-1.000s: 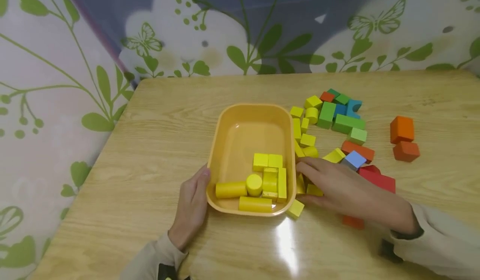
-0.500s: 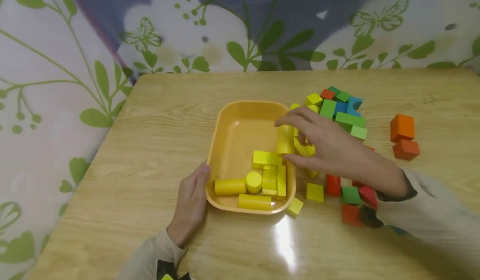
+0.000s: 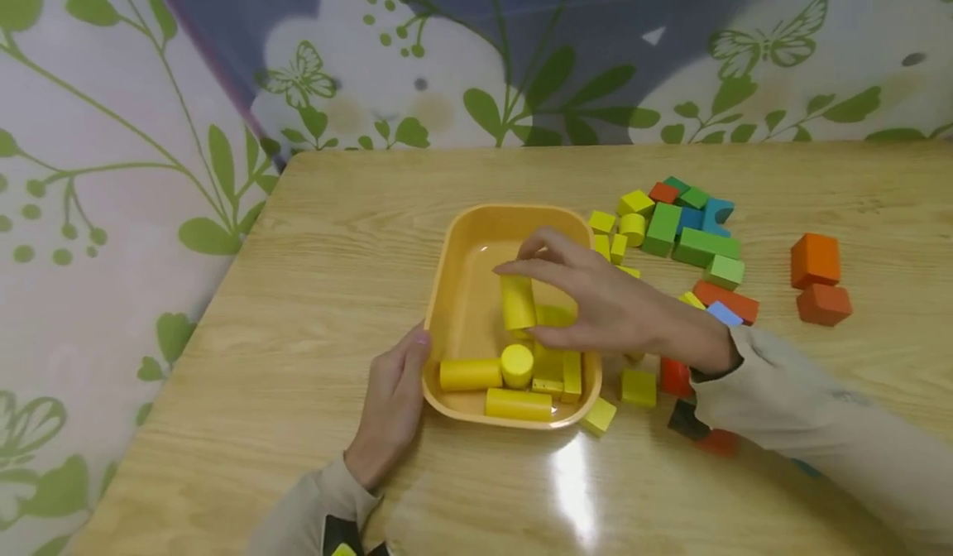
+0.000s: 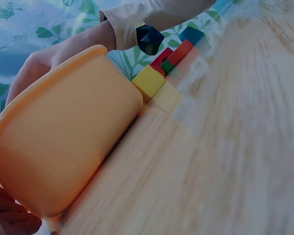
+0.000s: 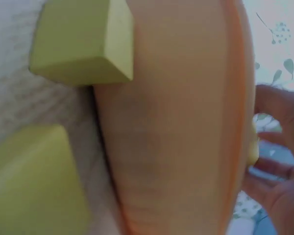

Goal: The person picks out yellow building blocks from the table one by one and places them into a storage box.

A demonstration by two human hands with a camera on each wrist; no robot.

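Note:
My right hand (image 3: 606, 304) pinches a yellow cylinder block (image 3: 517, 301) between thumb and fingers, tilted over the orange plastic tray (image 3: 472, 279). In the right wrist view, a sliver of yellow block (image 5: 254, 149) shows at those fingers, past the tray wall (image 5: 171, 122). My left hand (image 3: 389, 399) holds the tray's left side, thumb at the rim; its curled fingers (image 4: 14, 218) show low in the left wrist view. Inside the tray lie a yellow cylinder (image 3: 471, 375), an upright one (image 3: 517, 365), another lying in front (image 3: 519, 405), and more yellow blocks partly hidden by my right hand.
Right of the tray, loose yellow blocks (image 3: 639, 387) lie close to its wall. Beyond them are green blocks (image 3: 706, 247), blue and red ones, partly covered by my right arm. Two orange blocks (image 3: 815, 260) sit farther right on the wooden table (image 3: 313, 266). A patterned wall stands behind.
My right hand has picked a yellow cylinder from beside the tray and carried it left, over the tray's middle. The left hand keeps its place on the tray's left side.

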